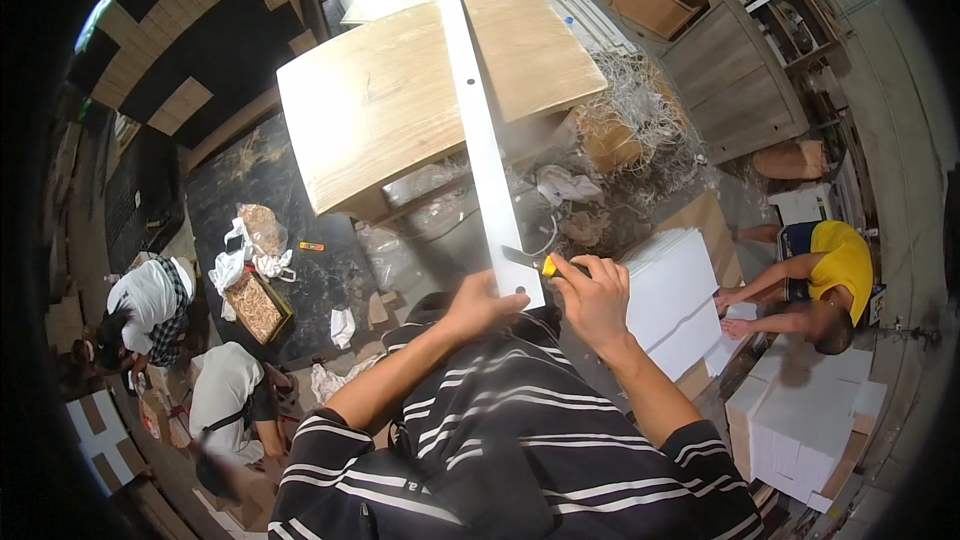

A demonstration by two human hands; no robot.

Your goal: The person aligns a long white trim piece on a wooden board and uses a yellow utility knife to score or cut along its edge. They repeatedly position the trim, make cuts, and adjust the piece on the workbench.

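One long, flat strip [481,140], perhaps plastic, pinched by left hand [482,308]; right hand [594,300] grips yellow-handled blade [549,266]

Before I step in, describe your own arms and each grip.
Short black sleeves with white stripes match the shirt. Both forearms are bare. The left grip and right grip are ungloved; no watch or bracelet shows.

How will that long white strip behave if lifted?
The white strip looks fairly stiff: it runs nearly straight beyond the left hand. It's probably light for its length, being so narrow. Gripped near one end, it may swing.
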